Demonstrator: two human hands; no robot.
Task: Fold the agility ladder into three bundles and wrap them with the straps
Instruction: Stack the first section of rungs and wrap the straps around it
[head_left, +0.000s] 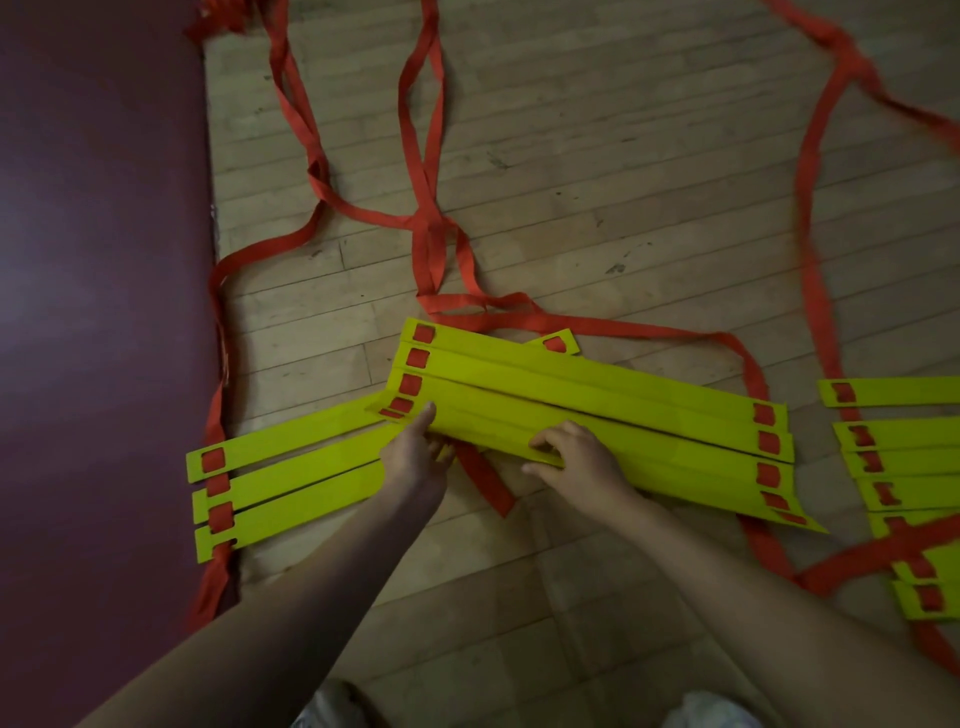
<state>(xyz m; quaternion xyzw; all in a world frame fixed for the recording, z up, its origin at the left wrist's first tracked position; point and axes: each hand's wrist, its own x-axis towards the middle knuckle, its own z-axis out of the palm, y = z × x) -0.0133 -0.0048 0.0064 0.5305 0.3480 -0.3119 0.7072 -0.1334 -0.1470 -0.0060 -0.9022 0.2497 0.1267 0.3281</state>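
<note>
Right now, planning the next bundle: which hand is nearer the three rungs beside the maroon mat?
Left. The left hand is at the three rungs' right ends; the right hand is beyond, on the middle stack.

Agility ladder (519, 384) on wood floor (623, 182): flat yellow rungs, slotted at both ends, threaded on red straps (431, 171). Middle stack (649, 415), about five rungs, fanned and overlapping, slanting down to the right. Left group (291, 483), three rungs flat side by side, inner ends tucked under middle stack. Right group (904, 462), several overlapped rungs, partly out of view. Slack straps loop and cross on floor beyond.
</note>
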